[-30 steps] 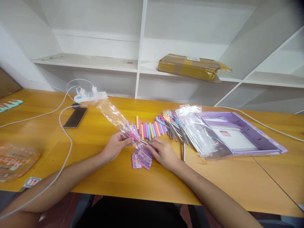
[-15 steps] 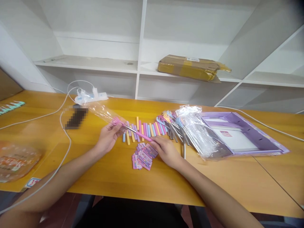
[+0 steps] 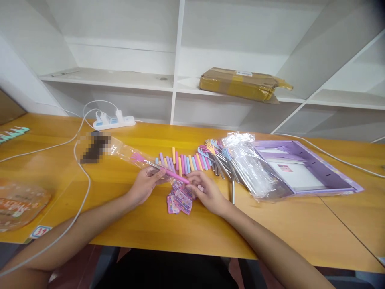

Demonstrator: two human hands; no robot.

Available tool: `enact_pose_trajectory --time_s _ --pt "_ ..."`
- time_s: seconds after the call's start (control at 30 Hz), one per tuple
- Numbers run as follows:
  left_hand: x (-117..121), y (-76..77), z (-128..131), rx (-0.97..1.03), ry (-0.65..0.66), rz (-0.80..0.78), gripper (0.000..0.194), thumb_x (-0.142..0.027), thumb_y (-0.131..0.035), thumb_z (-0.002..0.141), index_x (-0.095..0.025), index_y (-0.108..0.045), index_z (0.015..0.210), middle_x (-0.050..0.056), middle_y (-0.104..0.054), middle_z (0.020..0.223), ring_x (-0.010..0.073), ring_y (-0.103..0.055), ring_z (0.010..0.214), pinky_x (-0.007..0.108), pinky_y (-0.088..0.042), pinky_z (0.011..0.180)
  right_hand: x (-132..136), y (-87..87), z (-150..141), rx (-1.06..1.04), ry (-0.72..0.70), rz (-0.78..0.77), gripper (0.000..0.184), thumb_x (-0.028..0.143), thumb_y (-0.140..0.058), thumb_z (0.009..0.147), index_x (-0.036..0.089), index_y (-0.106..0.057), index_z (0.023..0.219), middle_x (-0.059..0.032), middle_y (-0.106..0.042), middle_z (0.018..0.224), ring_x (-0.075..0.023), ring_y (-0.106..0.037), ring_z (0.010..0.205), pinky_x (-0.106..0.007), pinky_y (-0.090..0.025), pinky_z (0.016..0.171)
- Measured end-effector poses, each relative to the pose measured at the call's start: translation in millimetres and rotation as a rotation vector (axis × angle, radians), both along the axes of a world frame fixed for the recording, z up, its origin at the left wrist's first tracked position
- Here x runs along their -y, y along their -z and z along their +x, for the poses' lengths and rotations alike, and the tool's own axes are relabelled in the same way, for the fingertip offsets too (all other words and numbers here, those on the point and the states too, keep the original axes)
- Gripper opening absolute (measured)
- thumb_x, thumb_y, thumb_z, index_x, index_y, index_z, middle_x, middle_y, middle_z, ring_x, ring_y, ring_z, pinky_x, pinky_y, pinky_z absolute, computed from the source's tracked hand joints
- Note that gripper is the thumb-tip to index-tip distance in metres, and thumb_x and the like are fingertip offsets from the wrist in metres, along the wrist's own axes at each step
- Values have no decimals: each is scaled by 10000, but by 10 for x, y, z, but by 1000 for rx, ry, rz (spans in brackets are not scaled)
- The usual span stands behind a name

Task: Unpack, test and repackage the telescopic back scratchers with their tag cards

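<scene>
A pink back scratcher [image 3: 176,175] with a hand-shaped head and a metal rod lies slanted in a long clear plastic bag [image 3: 123,150]. My left hand [image 3: 146,182] is closed on its bagged handle, thumb on top. The fingers of my right hand [image 3: 207,190] are curled at the handle's lower end. Beneath them is a small pile of purple-pink printed cards [image 3: 182,200]. Just behind, several pastel handle tubes [image 3: 189,164] lie in a row. Back scratchers with metal rods [image 3: 221,162] are heaped to the right.
A stack of clear bags [image 3: 252,172] leans against an open purple box [image 3: 303,168]. A white power strip [image 3: 114,122] with cables stands at the back left, near a pixelated dark object [image 3: 96,148]. An orange package [image 3: 22,204] is at the left. A taped carton [image 3: 240,85] rests on the shelf.
The back scratcher's head has slid deeper into the bag, and its handle is now partly in. My left hand has shifted from the head to the handle; my right hand is at the handle's end.
</scene>
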State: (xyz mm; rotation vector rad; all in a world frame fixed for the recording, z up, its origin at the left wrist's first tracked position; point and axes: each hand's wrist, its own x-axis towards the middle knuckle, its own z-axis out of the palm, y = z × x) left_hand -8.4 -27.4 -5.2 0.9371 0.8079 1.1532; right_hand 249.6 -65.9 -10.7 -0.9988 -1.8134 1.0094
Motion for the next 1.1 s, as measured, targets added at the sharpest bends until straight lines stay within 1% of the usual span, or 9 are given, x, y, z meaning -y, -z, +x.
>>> enact_pose_trajectory --time_s 0.17,0.37,0.53,0.6,0.67,0.73,0.87,0.93,1.1 --pt "-20 -30 -13 -1 60 6 305 -393 -949 782 -148 -824 913 97 -817 968 212 -764 886 360 -661 842 -24 -23 18 -9 2 7 268 505 -623 1052 237 -622 1067 11 -691 786 -148 -649 640 -292 -525 637" --pt "203 4 60 -209 239 108 278 -404 -866 870 -183 -831 1034 105 -831 1046 259 -781 974 383 -636 899 28 -18 -67 74 14 34 282 483 -727 989 230 -603 985 10 -676 791 -136 -600 644 -266 -477 610" --pt "315 -30 83 -323 327 156 226 -402 -829 896 -205 -849 1005 93 -845 1019 285 -794 954 385 -630 875 118 33 -151 105 -36 31 241 422 -698 1010 243 -545 1064 27 -616 793 -136 -591 646 -253 -472 574" --pt "307 -49 72 -307 337 156 228 -408 -814 909 -208 -846 1014 95 -845 1036 288 -795 964 394 -632 885 122 35 -124 98 -70 102 347 421 -717 1004 249 -521 1233 -13 -643 938 -151 -627 715 -281 -531 627" --pt "282 -57 53 -297 315 170 230 -412 -809 915 -209 -839 1016 96 -842 1049 285 -791 978 397 -627 905 102 23 -71 110 -132 223 602 473 -811 933 264 -482 1392 -80 -624 1142 -174 -649 811 -329 -589 708" --pt "255 -53 34 -297 290 189 241 -420 -806 919 -212 -832 1038 96 -835 1082 278 -777 1016 392 -611 941 70 8 -17 169 -201 343 715 500 -868 869 280 -500 1442 -122 -560 1275 -196 -650 901 -355 -615 763" --pt "224 -27 16 -272 311 167 296 -470 -799 924 -206 -818 1057 104 -813 1107 258 -753 1032 367 -591 949 28 19 30 301 -194 520 189 289 -649 1055 275 -656 1243 -99 -565 1202 -208 -649 1023 -336 -606 816" --pt "211 -19 14 -218 306 133 327 -501 -785 931 -201 -801 1060 100 -799 1081 242 -746 987 355 -596 908 29 41 31 342 -161 584 165 211 -559 1083 272 -685 1171 -88 -595 1156 -207 -656 1035 -339 -597 832" --pt "139 -3 16 -186 177 114 332 -468 -834 893 -217 -748 1094 42 -773 960 186 -712 818 293 -577 746 65 32 28 427 -99 654 183 249 -543 1086 262 -724 1112 -113 -658 1201 -222 -681 1034 -362 -600 837"
